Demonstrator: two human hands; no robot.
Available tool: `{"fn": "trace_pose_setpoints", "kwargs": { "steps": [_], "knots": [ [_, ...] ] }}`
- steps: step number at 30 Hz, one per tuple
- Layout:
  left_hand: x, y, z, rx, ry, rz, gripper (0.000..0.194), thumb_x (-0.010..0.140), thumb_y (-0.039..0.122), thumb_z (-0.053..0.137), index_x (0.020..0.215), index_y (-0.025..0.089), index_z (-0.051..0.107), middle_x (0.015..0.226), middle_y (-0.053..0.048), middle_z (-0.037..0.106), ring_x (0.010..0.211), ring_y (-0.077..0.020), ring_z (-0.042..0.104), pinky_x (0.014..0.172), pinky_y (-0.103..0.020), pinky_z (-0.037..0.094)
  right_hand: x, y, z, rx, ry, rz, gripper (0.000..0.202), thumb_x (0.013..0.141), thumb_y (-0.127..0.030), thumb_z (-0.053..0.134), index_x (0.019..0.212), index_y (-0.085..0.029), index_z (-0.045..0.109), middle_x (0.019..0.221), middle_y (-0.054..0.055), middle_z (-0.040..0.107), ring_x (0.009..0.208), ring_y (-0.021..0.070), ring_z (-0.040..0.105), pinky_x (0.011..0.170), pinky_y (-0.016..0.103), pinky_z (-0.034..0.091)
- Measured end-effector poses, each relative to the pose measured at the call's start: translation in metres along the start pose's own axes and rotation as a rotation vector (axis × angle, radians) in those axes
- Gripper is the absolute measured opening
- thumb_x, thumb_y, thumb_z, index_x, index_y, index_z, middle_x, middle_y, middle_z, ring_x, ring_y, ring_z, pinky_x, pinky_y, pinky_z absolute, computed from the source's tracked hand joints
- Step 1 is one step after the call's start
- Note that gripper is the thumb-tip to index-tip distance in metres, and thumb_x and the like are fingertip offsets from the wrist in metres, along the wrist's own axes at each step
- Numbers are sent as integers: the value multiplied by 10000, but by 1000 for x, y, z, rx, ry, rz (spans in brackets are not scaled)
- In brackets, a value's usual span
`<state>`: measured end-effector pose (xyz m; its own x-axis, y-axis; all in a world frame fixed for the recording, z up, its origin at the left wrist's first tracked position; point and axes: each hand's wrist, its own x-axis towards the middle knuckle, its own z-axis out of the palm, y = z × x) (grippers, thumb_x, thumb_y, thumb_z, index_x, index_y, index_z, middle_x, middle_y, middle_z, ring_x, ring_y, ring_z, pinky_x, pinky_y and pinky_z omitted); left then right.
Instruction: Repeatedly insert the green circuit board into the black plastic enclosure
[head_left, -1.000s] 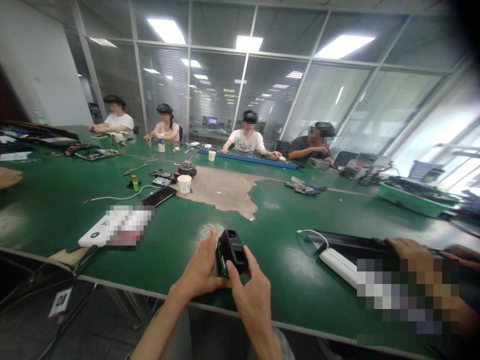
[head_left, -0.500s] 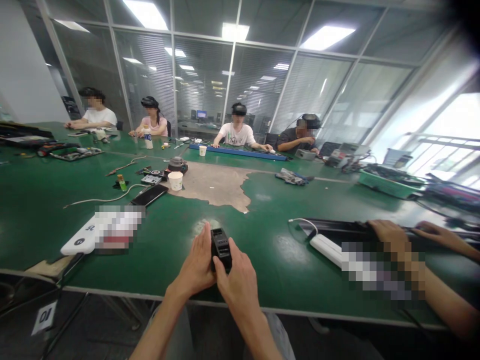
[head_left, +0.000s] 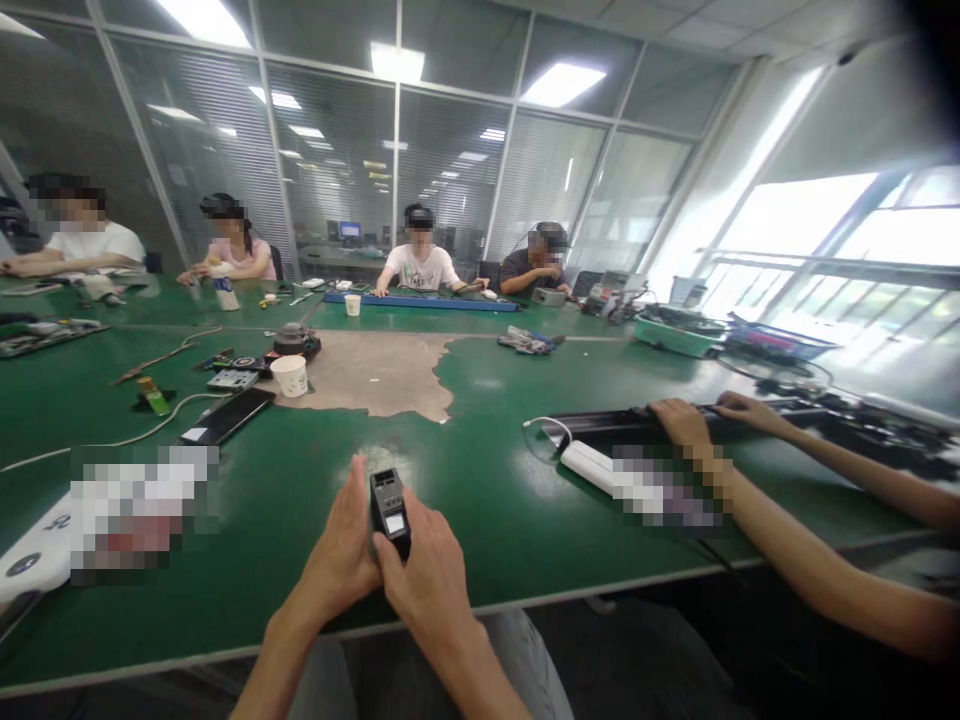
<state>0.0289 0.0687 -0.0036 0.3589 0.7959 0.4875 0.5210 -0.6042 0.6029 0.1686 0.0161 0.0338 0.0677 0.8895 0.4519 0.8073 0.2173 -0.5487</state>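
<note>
Between my two hands, over the near edge of the green table, is a small black box-shaped device (head_left: 387,492). Its top has dark recesses, and a small panel shines white near its lower end; I cannot make out its exact kind. My left hand (head_left: 341,545) presses along the device's left side with its fingers held straight. My right hand (head_left: 427,555) grips the right side, its thumb lying across the lower end. The underside of the device is hidden by my hands.
A co-worker's hands (head_left: 682,425) rest on a long black part at right, beside a white power bank (head_left: 589,468). A phone (head_left: 229,416), paper cup (head_left: 289,376) and partly blurred white object (head_left: 45,540) are at left. Gloves (head_left: 529,341) lie farther back. Several people sit opposite.
My view has turned to the right, so the table's things appear farther left. The device stays between my hands, slightly turned, and its lower panel now looks bright white.
</note>
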Motion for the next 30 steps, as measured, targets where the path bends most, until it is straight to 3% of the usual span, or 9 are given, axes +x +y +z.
{"fn": "trace_pose_setpoints", "kwargs": {
  "steps": [5,7,10,16,22,30],
  "knots": [
    [-1,-3,2,-4,-28,-26,1253,731,436,752,1503,231,-214,1612,-194,62,1456,-388,212,1131,-608,290,17,-3,-16,73,113,22,527,843,-322,603,1339,-159,526,1219,126,658,1078,269,629,940,410,500],
    [-1,-2,1,5,-49,-68,1369,650,505,808,1495,226,-233,1609,-204,73,1460,-397,190,1134,-607,278,23,6,-24,92,179,26,542,864,-356,581,1354,-134,512,1264,147,633,1127,270,612,965,405,486],
    [0,-1,-2,12,-70,-118,1397,629,541,816,1493,221,-233,1592,-209,162,1461,-381,201,1143,-591,266,25,29,-32,84,209,62,508,888,-364,546,1340,-132,528,1292,147,618,1178,270,586,1012,414,455],
    [2,6,-6,15,-121,-134,1426,610,525,836,1489,218,-244,1546,-196,297,1424,-364,293,1145,-576,262,11,70,-28,-4,182,149,529,897,-412,534,1330,-108,535,1277,159,625,1156,289,596,1007,444,460],
    [3,7,-6,29,-116,-134,1399,624,485,835,1498,212,-222,1495,-195,371,1367,-370,372,1112,-583,303,1,82,-19,-37,155,150,529,904,-416,530,1338,-112,526,1272,157,627,1144,284,598,998,447,470],
    [1,4,-5,-2,-91,-133,1299,698,361,788,1497,208,-225,1509,-185,346,1373,-351,364,1119,-566,300,-9,93,-10,-38,206,33,628,901,-426,553,1436,-133,406,1384,156,537,1229,293,520,1024,477,446]
  ]
}}
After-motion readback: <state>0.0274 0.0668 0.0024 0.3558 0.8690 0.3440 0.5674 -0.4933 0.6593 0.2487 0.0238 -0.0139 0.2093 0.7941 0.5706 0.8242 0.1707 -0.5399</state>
